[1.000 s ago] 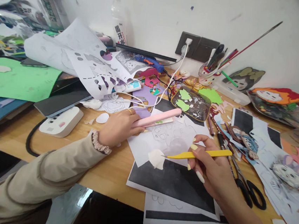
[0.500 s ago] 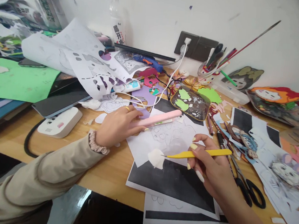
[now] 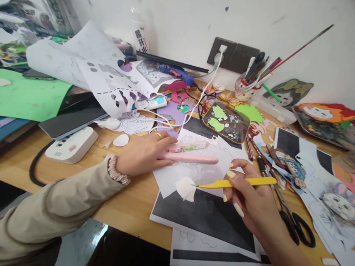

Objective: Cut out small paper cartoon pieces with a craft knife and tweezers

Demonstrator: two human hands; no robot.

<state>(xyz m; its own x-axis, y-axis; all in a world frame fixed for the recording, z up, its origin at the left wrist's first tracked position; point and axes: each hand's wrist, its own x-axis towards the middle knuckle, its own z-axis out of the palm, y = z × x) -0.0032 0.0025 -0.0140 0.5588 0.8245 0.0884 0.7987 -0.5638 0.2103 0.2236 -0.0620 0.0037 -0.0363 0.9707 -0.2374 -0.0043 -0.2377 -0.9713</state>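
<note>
— Where's the pink pen-like tool (image 3: pixel 190 158)?

— In my left hand (image 3: pixel 144 155), fingers pinched round its near end. Its long axis runs left to right across the white sheet (image 3: pixel 173 178), tip pointing at my right hand (image 3: pixel 248 198).

— And the right?

— Pinched on yellow tweezers (image 3: pixel 237 183), whose tips grip a small white paper piece (image 3: pixel 186 187). That piece lies just below the pink tool's middle, nearer the tweezers' tips than my left fingers.

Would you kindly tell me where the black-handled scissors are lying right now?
In the head view, the black-handled scissors lie on the wooden desk at the right, just beyond the right hand that holds the yellow tweezers.
</note>
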